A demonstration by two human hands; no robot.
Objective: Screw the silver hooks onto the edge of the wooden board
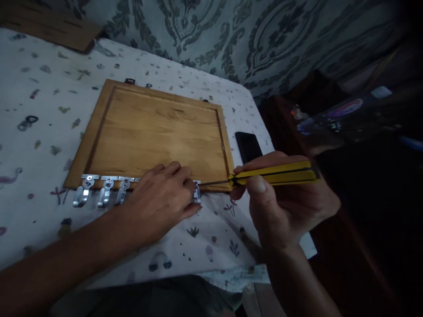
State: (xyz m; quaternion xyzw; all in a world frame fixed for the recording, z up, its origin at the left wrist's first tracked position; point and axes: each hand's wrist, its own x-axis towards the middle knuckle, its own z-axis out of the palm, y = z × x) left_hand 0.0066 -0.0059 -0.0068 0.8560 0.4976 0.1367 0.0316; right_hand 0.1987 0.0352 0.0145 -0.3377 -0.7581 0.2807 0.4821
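Note:
A wooden framed panel (161,132) lies flat on the table. Along its near edge runs a metal hook rail (89,177) with several silver hooks. My left hand (165,193) rests over the rail's right part, fingers curled and thumb by the rightmost hook (197,193); it hides the rail's middle. In my right hand (287,202) is a screwdriver (274,174) with a yellow and black handle, held between thumb and fingers. Its thin shaft points left along the panel's near edge toward the rightmost hook. Whether the tip touches a screw I cannot tell.
A white patterned cloth (42,145) covers the table. A black phone-like slab (248,146) lies right of the panel. Brown cardboard (49,24) sits at the far left, beside a small metal tool (104,49). A clear bottle (343,110) is on the right.

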